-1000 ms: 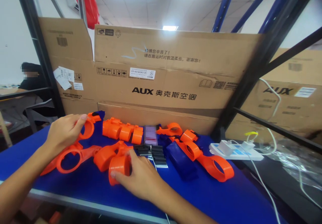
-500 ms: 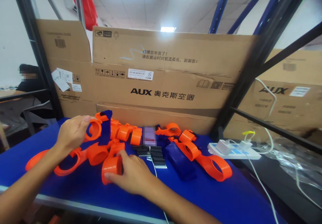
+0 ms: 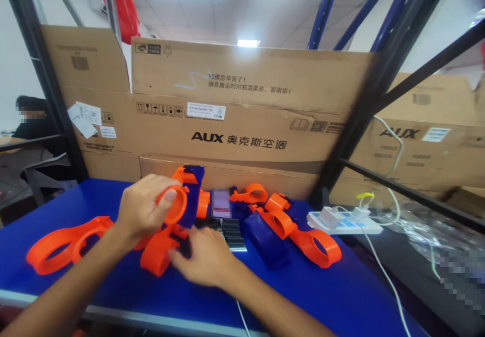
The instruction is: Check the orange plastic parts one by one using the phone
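My left hand (image 3: 146, 208) is closed around an orange tape dispenser (image 3: 182, 206), a plastic ring with a dark-tipped arm and a blue panel beside it. It is raised over the middle of the blue table. Below it lies another orange ring piece (image 3: 157, 253), tilted on the tabletop. Close against that piece's right edge is my right hand (image 3: 208, 258), thumb and fingers apart and slightly blurred. Whether its thumb still touches the ring is unclear. More orange rings (image 3: 51, 248) rest to the left, partly behind my left forearm.
Orange and blue dispensers (image 3: 316, 248) lie at the right. A phone (image 3: 221, 203) stands at the back near black strips (image 3: 233, 233) and a white cable. The power strip (image 3: 343, 222) sits by the black frame post. Cardboard (image 3: 242, 119) walls the back. A seated person is far left.
My left hand has carried its dispenser rightward, in front of the orange rings at the back. The ring piece under my right hand has tilted and shifted left, and that hand's grip has loosened.
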Demonstrator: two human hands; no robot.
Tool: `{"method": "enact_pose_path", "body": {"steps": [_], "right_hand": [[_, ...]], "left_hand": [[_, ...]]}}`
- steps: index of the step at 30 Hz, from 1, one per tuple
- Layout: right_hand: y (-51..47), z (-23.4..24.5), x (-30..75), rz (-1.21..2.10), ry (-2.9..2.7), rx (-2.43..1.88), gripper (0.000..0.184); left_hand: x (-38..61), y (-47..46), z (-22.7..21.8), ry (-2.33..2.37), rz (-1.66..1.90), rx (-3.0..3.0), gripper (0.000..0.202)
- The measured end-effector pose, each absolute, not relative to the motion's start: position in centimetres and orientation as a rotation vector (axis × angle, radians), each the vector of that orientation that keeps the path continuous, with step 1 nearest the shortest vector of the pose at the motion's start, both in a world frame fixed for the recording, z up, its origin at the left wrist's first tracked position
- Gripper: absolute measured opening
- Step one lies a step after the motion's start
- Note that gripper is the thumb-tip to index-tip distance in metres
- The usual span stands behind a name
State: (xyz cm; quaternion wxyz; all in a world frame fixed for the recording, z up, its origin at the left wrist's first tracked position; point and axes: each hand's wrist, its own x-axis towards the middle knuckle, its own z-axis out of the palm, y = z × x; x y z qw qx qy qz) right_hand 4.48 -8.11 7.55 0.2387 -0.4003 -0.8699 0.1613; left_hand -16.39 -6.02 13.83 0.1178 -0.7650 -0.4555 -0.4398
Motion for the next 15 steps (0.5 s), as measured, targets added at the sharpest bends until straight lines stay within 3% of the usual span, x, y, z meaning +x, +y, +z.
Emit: {"method": "enact_pose_path", "body": {"steps": [4, 10, 15], "right_hand": [[-6.1, 8.2, 9.2, 0.503, -2.208, -1.120, 0.013], [-1.6, 9.5, 14.6, 0.772, -1.622, -0.924, 0.036], [1.6, 9.0, 15.3, 0.830, -1.346, -0.809, 0.031]], "left_hand": [[-12.8, -6.8, 13.7, -1.282, -1.281, -2.290, 0.040], [-6.0, -6.3, 12.5, -1.079, -1.431, -2.438, 0.033], [-0.9, -5.4, 11.3, -1.086, -1.457, -2.517, 0.044]]}}
